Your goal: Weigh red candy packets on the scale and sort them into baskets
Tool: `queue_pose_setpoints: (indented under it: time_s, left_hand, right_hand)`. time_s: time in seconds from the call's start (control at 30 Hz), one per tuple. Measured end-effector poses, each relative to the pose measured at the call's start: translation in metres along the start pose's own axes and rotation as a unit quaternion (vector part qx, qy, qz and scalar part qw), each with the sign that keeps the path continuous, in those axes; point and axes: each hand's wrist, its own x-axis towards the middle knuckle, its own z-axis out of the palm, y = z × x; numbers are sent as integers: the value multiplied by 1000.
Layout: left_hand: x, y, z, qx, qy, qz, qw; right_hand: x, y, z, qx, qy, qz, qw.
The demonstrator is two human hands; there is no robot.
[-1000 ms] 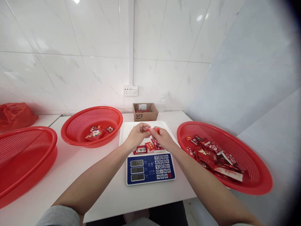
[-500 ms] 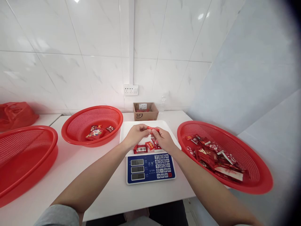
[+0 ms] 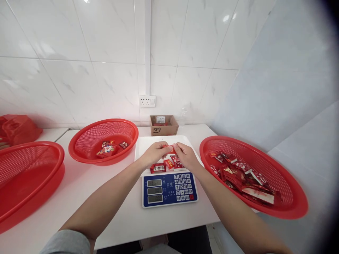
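Note:
Over the white pan of the blue-faced scale [image 3: 169, 188], my left hand [image 3: 155, 153] and my right hand [image 3: 185, 155] pinch the same small red packet [image 3: 170, 149] from either end. Both hands are closed on it. Just below them, several more red packets [image 3: 165, 165] lie on the front of the pan.
A red mesh basket [image 3: 291, 180] at the right holds many red packets. Another red basket [image 3: 103, 139] at the left holds a few. A third red basket [image 3: 29, 176] sits at far left, a red bag [image 3: 18, 128] behind it. A cardboard box [image 3: 163, 125] stands by the wall.
Both hands have lowered slightly toward the pan with the packet still pinched between them. The packets on the pan have not moved.

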Motion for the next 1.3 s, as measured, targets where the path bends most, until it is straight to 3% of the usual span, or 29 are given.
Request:
queue_pose_setpoints:
  time_s: [0.13, 0.3, 0.43, 0.6, 0.8, 1.07, 1.3]
  left_hand:
    - [-1, 0, 1, 22, 9, 69, 997]
    - [-1, -3, 3, -23, -3, 47, 999]
    - [-4, 0, 8, -14, -4, 40, 999]
    - [-11, 6, 14, 8, 19, 60, 998]
    - [-16, 8, 17, 132, 54, 117, 983]
    - [-19, 12, 13, 123, 4, 95, 988]
    - [-24, 14, 18, 112, 29, 110, 987]
  right_hand:
    - [-1, -1, 1, 18, -4, 7, 1000]
    - [-1, 2, 1, 112, -55, 51, 991]
    - [-1, 4, 1, 127, -90, 70, 985]
    - [-1, -2, -1, 117, -83, 65, 988]
    - [-9, -10, 3, 50, -63, 36, 996]
    - [-13, -17, 9, 97, -39, 13, 994]
    - [-17, -27, 11, 107, -4, 16, 994]
